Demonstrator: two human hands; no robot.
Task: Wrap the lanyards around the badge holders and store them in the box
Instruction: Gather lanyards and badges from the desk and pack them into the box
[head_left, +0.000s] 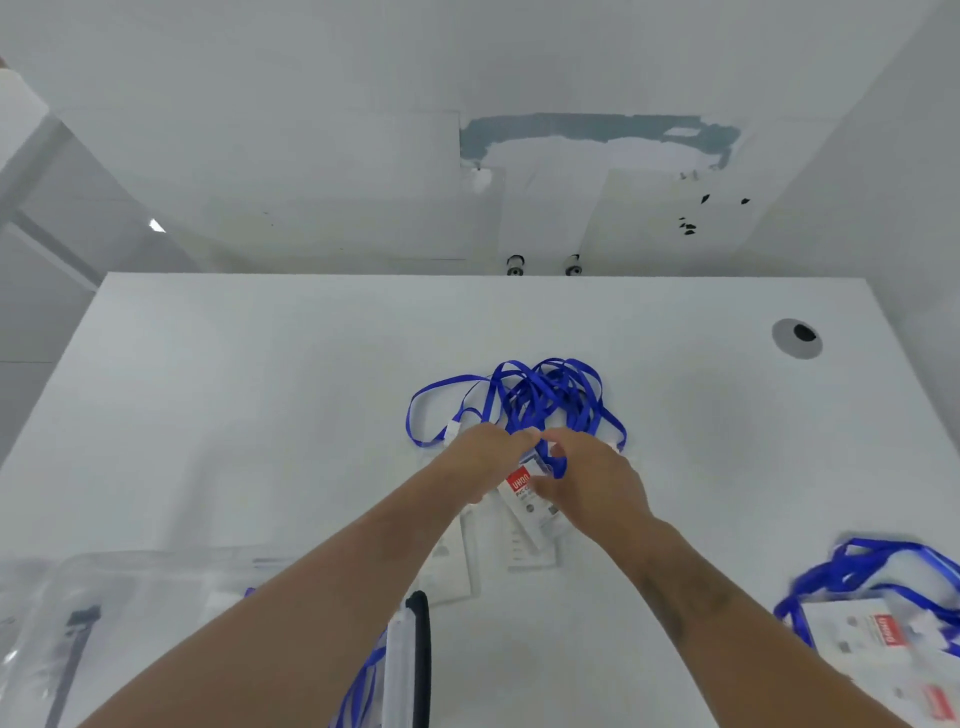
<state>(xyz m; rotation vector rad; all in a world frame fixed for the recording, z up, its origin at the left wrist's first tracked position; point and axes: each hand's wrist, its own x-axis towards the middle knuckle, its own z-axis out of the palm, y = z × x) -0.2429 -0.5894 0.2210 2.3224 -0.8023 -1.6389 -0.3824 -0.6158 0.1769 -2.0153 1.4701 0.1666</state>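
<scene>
White table (260, 415) carries a tangled heap of blue lanyards (545, 400) at centre, where the left hand (483, 457) and right hand (592, 483) both pinch 1 badge holder (530, 506); lifting it risks dragging neighbouring straps, with the clear box (156, 623) near left.

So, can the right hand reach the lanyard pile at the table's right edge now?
Probably not yet: the right hand is busy holding a badge holder; bare table lies before the pile.

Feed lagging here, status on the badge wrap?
Left hand and right hand both gripping one badge holder. Blue lanyards tangled just beyond. Clear box near left, nothing blocking.
</scene>
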